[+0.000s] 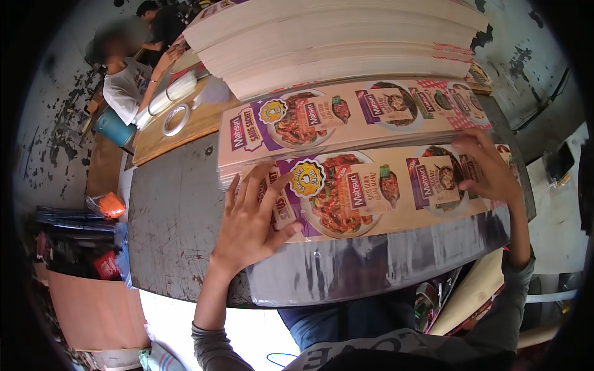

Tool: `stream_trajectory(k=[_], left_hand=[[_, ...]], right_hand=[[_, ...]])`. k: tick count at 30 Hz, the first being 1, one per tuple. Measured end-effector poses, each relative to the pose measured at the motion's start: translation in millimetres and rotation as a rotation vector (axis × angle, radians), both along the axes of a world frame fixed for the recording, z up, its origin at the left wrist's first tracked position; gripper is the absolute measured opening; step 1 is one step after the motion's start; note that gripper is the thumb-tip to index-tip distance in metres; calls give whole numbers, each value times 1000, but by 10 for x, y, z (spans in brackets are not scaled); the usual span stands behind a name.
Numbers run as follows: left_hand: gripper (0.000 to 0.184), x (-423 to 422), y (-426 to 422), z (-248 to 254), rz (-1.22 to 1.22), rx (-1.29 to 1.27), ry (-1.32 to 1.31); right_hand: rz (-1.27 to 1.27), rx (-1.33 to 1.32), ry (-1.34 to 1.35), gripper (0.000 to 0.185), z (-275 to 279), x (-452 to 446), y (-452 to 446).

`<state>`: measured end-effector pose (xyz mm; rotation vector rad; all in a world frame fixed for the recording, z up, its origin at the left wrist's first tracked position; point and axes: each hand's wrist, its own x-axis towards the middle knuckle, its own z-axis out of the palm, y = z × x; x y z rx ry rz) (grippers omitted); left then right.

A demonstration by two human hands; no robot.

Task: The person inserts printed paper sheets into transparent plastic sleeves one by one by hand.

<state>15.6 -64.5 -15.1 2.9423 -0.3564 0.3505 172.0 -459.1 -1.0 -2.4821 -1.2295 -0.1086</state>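
A long printed food banner [346, 198], with "Mahsuri" sachets and plates of food on it, lies across the table in front of me. Along its near side runs a strip of clear, shiny plastic [377, 263] that reaches the table's front edge. My left hand [250, 216] rests on the banner's left end, fingers spread and thumb apart. At the right end, my right hand [489, 167] touches the banner with fingers and thumb apart. Just behind lies a stack of matching banners [352, 120], its top one face up.
Tall stacks of pale sheets [334, 37] rise at the back. A tape roll [176, 120] lies on a wooden board [204, 120] at the back left. Beyond it sits a person in a white shirt [124, 89], with another person [164, 31] behind. The grey table [173, 216] is scratched.
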Motion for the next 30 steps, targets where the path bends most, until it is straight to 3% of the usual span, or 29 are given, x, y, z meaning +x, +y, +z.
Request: stream_trajectory(k=[7, 19, 22, 30], left_hand=[[87, 95, -106, 10, 29, 56, 19], [86, 98, -131, -40, 95, 97, -119], [82, 97, -129, -67, 102, 86, -115], [52, 99, -102, -105, 138, 37, -200]], right_hand=[[-234, 8, -21, 84, -222, -131, -324], [-284, -27, -106, 80, -251, -116, -303], [-291, -8, -71, 77, -227, -136, -272], [-289, 23, -55, 67, -261, -126, -249]])
